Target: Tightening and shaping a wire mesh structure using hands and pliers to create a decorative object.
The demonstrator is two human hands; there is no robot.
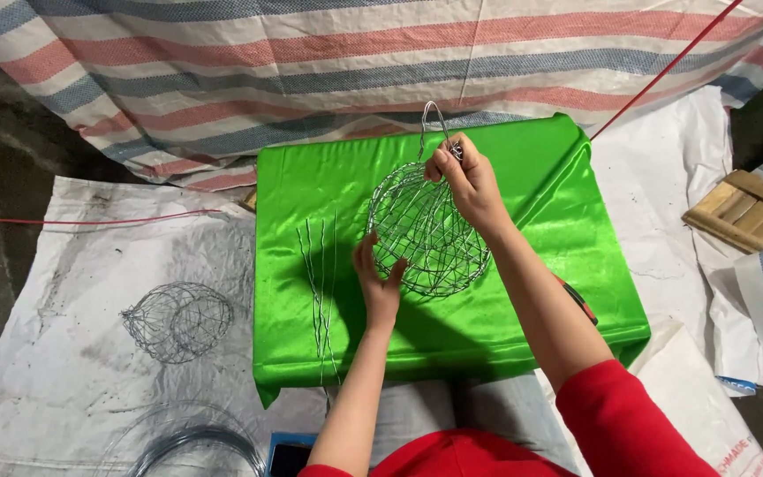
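A round wire mesh basket [426,231] with a long wire handle loop is held up over a table draped in shiny green cloth [328,168]. My right hand [465,181] pinches the basket at its top, where the handle joins the rim. My left hand [379,283] grips the basket's lower left edge from below. Several thin straight wire pieces [318,274] lie on the green cloth just left of my left hand.
A second wire mesh basket [178,320] rests on the white sack sheet at the left. A coil of wire [189,443] lies near the bottom edge. A small wooden slatted stool [742,210] sits at the right. Striped tarp [311,53] hangs behind.
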